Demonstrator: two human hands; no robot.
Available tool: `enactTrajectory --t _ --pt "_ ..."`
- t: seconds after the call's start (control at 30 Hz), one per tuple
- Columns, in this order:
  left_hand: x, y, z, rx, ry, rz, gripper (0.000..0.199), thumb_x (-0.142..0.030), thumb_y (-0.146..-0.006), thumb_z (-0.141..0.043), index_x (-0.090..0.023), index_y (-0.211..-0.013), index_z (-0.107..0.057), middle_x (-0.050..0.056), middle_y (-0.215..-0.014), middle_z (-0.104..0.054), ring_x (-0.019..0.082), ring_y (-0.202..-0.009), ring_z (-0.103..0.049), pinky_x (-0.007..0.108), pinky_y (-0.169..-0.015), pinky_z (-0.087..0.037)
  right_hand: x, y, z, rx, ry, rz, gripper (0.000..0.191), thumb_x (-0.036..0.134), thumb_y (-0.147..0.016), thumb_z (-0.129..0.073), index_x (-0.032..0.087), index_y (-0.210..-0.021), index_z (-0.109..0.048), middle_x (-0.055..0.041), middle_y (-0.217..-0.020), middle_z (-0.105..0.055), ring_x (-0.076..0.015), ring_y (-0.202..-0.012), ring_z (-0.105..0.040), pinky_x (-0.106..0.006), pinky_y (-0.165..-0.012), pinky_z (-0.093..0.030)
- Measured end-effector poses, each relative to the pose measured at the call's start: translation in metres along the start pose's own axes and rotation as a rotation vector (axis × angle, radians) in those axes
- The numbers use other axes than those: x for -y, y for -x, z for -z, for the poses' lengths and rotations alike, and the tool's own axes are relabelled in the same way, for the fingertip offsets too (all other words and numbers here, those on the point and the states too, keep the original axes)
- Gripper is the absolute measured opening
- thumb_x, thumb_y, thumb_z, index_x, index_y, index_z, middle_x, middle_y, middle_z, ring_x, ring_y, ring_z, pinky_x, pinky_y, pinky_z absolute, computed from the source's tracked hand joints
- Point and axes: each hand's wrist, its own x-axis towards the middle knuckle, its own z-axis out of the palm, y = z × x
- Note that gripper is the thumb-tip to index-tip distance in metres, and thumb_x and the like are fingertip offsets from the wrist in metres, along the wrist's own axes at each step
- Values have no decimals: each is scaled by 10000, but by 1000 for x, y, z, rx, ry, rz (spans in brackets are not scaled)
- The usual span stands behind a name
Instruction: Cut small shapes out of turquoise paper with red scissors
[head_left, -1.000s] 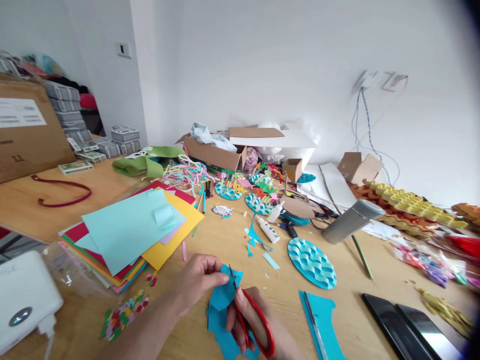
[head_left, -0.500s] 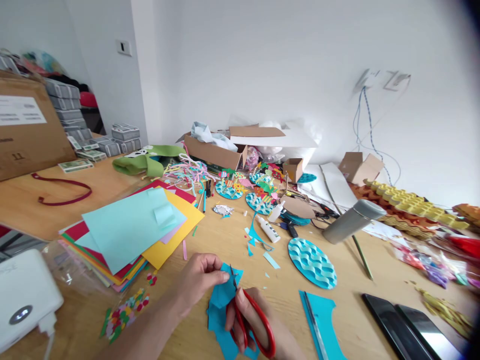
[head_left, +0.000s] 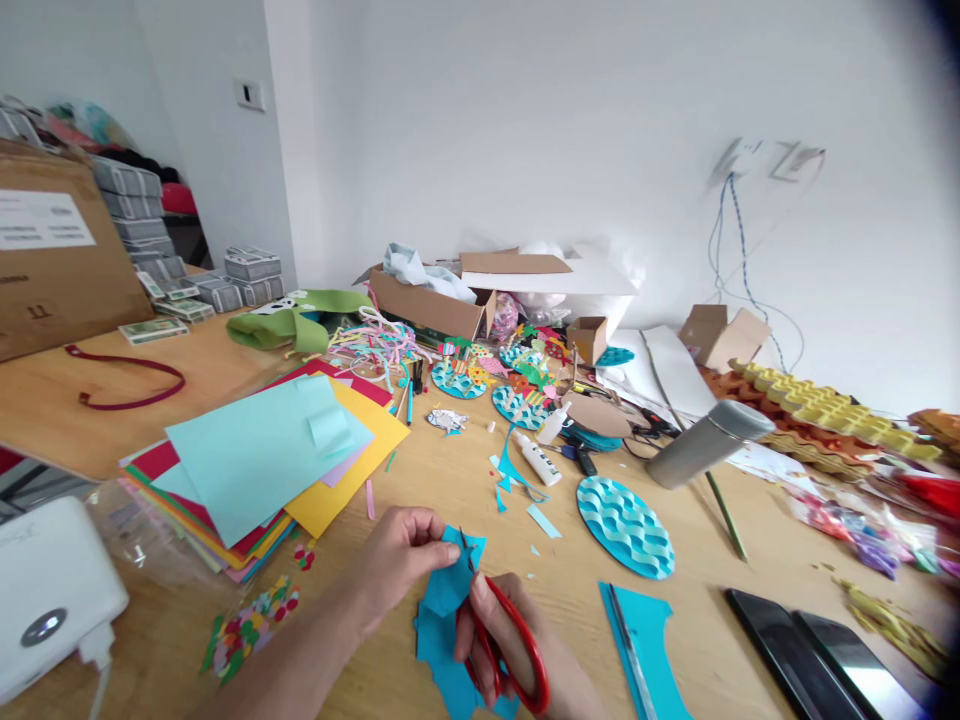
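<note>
My left hand point(head_left: 411, 552) pinches a small piece of blue paper point(head_left: 452, 584) between thumb and fingers. My right hand point(head_left: 504, 628) is closed around red-handled scissors point(head_left: 534, 655), whose blades lie at the paper's upper part, close to my left thumb. Beneath both, more blue paper point(head_left: 439, 650) lies on the table, partly covered by the held piece and the scissors. To the right rests another blue sheet point(head_left: 651, 650) with a curved cut-out edge and a metal strip on it. Beyond it sits an oval point(head_left: 625, 527) covered in wavy blue paper.
Coloured paper sheets point(head_left: 247, 450) are stacked at left, near a white device point(head_left: 56, 600) and paper dots point(head_left: 251, 625). Ahead lie a glue bottle point(head_left: 538, 460) and blue scraps point(head_left: 504, 490). A grey flask point(head_left: 705, 445) and two black phones point(head_left: 795, 650) are at right.
The scissor handles have drawn slightly closer together in my right hand. My left hand and the blue paper stay in about the same place.
</note>
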Motion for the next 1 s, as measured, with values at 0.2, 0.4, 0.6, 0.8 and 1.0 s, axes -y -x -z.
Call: enactTrajectory --t 0.2,0.4,0.6,0.8,1.0 --pt "2 -1 0 -8 22 -1 194 -296 -625 -715 -193 -494 -617 2 -520 -574 152 -566 -457 279 -592 -352 3 1 -2 -39 -3 -20 725 796 -777 -375 139 -549 -577 29 -348 -434 -49 -295 -338 -186 -366 -264" --pt "4 -2 2 8 45 14 168 -288 -631 -720 -191 -522 -639 8 -554 -600 157 -593 -479 280 -616 -370 6 2 -1 -26 12 -39 740 817 -763 -358 142 -555 -579 25 -347 -445 -52 -295 -335 -193 -361 -252" --pt "2 -2 2 7 59 25 155 -266 -631 -713 -187 -520 -638 5 -544 -595 154 -585 -477 284 -622 -372 8 4 -1 -31 53 -34 718 819 -759 -361 161 -560 -567 28 -353 -436 -60 -300 -321 -208 -363 -240" --pt "2 -2 2 17 35 31 149 -281 -626 -708 -196 -518 -649 11 -553 -603 167 -594 -497 292 -618 -375 6 2 0 2 69 -25 709 813 -771 -346 170 -552 -552 30 -346 -430 -57 -287 -313 -206 -353 -235" --pt "1 -2 3 35 39 33 142 -262 -621 -682 -185 -514 -628 -4 -526 -575 156 -582 -470 286 -619 -363 6 0 -1 0 102 -36 714 825 -756 -345 169 -565 -552 29 -357 -437 -56 -291 -318 -200 -348 -236"
